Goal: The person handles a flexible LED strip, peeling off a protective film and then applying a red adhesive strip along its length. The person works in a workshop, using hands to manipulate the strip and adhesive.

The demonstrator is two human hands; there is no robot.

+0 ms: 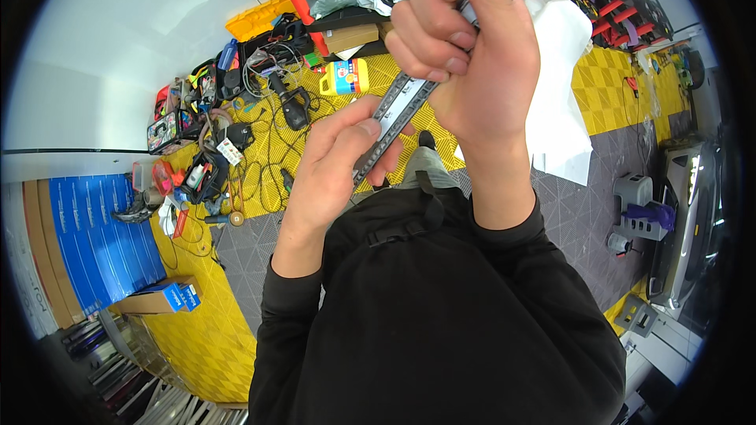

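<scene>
A long, narrow strip (404,101) with a pale middle band and dark ridged edges slants from lower left to upper right in front of me. My left hand (345,150) pinches its lower end between thumb and fingers. Higher up, my right hand (472,41) wraps around the strip with curled fingers, hiding part of it. The strip's top end runs out of the picture. Behind my right wrist hangs or lies a white sheet (558,88); its support is hidden.
A black and red tool cart (307,6) stands ahead. Cables, bags and a black power tool (289,103) litter the floor at left, near a yellow jug (344,77). Blue boxes (177,297) sit lower left. At right are a grey step stool (635,192) and a vehicle (679,224).
</scene>
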